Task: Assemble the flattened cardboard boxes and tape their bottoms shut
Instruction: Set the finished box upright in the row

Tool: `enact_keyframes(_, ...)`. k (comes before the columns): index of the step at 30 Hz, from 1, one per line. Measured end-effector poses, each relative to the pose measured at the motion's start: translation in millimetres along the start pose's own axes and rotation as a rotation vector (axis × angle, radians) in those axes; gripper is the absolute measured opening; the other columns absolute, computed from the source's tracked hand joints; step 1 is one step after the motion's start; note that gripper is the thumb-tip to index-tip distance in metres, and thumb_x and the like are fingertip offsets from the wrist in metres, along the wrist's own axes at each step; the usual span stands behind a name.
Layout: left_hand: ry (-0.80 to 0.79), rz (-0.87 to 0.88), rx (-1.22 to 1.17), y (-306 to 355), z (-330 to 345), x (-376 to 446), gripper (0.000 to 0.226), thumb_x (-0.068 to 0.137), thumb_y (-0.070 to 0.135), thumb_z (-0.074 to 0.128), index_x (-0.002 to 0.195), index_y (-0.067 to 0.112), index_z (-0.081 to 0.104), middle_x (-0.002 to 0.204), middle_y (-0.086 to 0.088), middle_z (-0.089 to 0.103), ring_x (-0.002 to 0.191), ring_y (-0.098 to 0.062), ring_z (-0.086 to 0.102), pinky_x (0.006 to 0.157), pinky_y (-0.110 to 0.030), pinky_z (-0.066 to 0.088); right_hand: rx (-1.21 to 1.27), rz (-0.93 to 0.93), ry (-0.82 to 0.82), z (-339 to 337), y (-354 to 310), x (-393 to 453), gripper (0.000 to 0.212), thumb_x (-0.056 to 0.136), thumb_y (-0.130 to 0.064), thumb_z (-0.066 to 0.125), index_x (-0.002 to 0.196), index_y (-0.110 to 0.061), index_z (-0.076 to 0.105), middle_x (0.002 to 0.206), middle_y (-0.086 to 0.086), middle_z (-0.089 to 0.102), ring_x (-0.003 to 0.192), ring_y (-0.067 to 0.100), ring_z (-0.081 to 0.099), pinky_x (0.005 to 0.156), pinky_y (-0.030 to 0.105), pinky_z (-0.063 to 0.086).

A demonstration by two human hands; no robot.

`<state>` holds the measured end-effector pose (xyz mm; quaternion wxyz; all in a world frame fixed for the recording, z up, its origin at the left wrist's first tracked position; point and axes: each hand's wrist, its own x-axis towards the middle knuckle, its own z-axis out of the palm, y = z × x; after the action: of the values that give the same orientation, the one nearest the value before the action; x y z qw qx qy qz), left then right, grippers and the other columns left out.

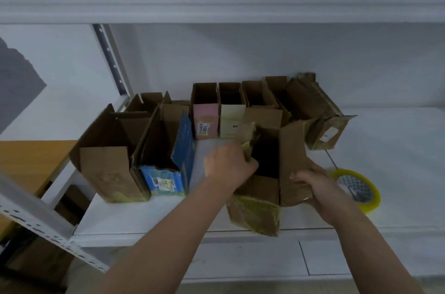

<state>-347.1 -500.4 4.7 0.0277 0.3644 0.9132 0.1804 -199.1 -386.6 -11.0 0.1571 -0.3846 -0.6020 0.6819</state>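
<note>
The fingers (pixel 245 161) of the left hand (pixel 228 163) curl over the left top flap of the brown box (pixel 260 195), pinching it at the box's dark opening, probably to pull that wall outward and square the box up. The right hand (pixel 313 185) grips the wide right flap of the same box, thumb on its inner face and the other fingers hidden behind the cardboard, likely bracing that side. Both forearms reach forward from the lower edge of the head view, wrists roughly level, the box between them. The box stands upright at the front edge of the white shelf (pixel 149 216), its lower part wrapped in yellowish tape. Just right of the box, behind the right hand, lies the tape roll (pixel 356 187). To the box's left stand a blue box (pixel 168 173) and a large brown box (pixel 108 173), already opened; beyond it runs a row of smaller boxes (pixel 231 110) against the wall
</note>
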Motion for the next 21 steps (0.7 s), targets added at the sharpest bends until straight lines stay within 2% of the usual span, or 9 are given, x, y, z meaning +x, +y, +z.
enact_keyframes(2, 0.055, -0.017, 0.044, -10, -17, 1, 0.023, 0.089, 0.042, 0.053, 0.087, 0.019, 0.053, 0.072, 0.004, 0.047, 0.078, -0.022, 0.056, 0.060, -0.027, 0.038, -0.048, -0.039, 0.017, 9, -7, 2, 0.025, 0.087, 0.006, 0.053, 0.098, -0.011, 0.067, 0.072, 0.007, 0.067, 0.070, 0.022, 0.062, 0.063, 0.030, 0.045)
enact_keyframes(5, 0.161, -0.050, 0.117, -30, -41, 5, 0.019, 0.088, 0.035, 0.052, 0.077, 0.019, 0.052, 0.067, 0.004, 0.047, 0.069, -0.020, 0.058, 0.053, -0.025, 0.036, -0.133, -0.100, 0.021, 26, -21, 9, 0.015, 0.086, 0.008, 0.051, 0.092, 0.004, 0.063, 0.080, 0.014, 0.062, 0.077, 0.027, 0.059, 0.068, 0.033, 0.043)
enact_keyframes(8, 0.224, -0.084, 0.146, -52, -62, 9, 0.019, 0.088, 0.035, 0.053, 0.072, 0.023, 0.053, 0.067, 0.005, 0.052, 0.062, -0.017, 0.054, 0.051, -0.025, 0.036, -0.184, -0.128, -0.009, 51, -40, 14, 0.025, 0.089, 0.004, 0.050, 0.089, -0.014, 0.066, 0.086, 0.011, 0.062, 0.079, 0.025, 0.059, 0.070, 0.032, 0.044)
enact_keyframes(11, 0.220, -0.131, 0.194, -71, -73, 13, 0.022, 0.090, 0.036, 0.053, 0.071, 0.024, 0.056, 0.066, 0.005, 0.053, 0.064, -0.018, 0.055, 0.055, -0.026, 0.040, -0.263, -0.129, -0.053, 80, -53, 22, 0.019, 0.088, 0.000, 0.050, 0.100, -0.006, 0.065, 0.085, 0.009, 0.059, 0.074, 0.020, 0.056, 0.066, 0.029, 0.042)
enact_keyframes(13, 0.201, -0.156, 0.213, -82, -70, 14, 0.022, 0.092, 0.037, 0.053, 0.078, 0.022, 0.060, 0.070, 0.005, 0.053, 0.065, -0.017, 0.055, 0.055, -0.026, 0.039, -0.337, -0.114, -0.074, 98, -51, 28, 0.025, 0.088, 0.000, 0.049, 0.109, 0.001, 0.062, 0.088, 0.010, 0.060, 0.077, 0.023, 0.058, 0.065, 0.028, 0.040)
enact_keyframes(15, 0.171, -0.161, 0.204, -90, -63, 14, 0.023, 0.094, 0.039, 0.052, 0.085, 0.020, 0.063, 0.084, 0.003, 0.055, 0.069, -0.017, 0.055, 0.054, -0.027, 0.036, -0.373, -0.079, -0.092, 111, -45, 32, 0.040, 0.089, 0.000, 0.046, 0.126, -0.003, 0.058, 0.096, 0.010, 0.061, 0.083, 0.024, 0.059, 0.065, 0.026, 0.039)
enact_keyframes(17, 0.161, -0.152, 0.176, -94, -56, 14, 0.025, 0.096, 0.043, 0.050, 0.092, 0.022, 0.064, 0.101, 0.000, 0.055, 0.073, -0.020, 0.056, 0.055, -0.028, 0.038, -0.370, -0.064, -0.115, 117, -44, 32, 0.047, 0.090, -0.002, 0.043, 0.136, -0.010, 0.052, 0.096, 0.001, 0.059, 0.080, 0.014, 0.055, 0.062, 0.025, 0.040)
enact_keyframes(19, 0.153, -0.133, 0.176, -93, -53, 15, 0.033, 0.095, 0.051, 0.049, 0.102, 0.023, 0.065, 0.109, -0.002, 0.053, 0.078, -0.023, 0.059, 0.059, -0.030, 0.044, -0.344, -0.069, -0.128, 117, -44, 31, 0.045, 0.096, -0.009, 0.045, 0.140, -0.016, 0.048, 0.113, 0.002, 0.060, 0.089, 0.013, 0.055, 0.071, 0.026, 0.045)
enact_keyframes(21, 0.168, -0.116, 0.177, -90, -54, 14, 0.043, 0.093, 0.059, 0.047, 0.109, 0.023, 0.062, 0.113, -0.003, 0.052, 0.079, -0.025, 0.061, 0.060, -0.032, 0.047, -0.326, -0.074, -0.114, 112, -42, 30, 0.051, 0.100, -0.034, 0.049, 0.148, -0.019, 0.039, 0.144, 0.004, 0.048, 0.121, 0.021, 0.052, 0.098, 0.033, 0.043)
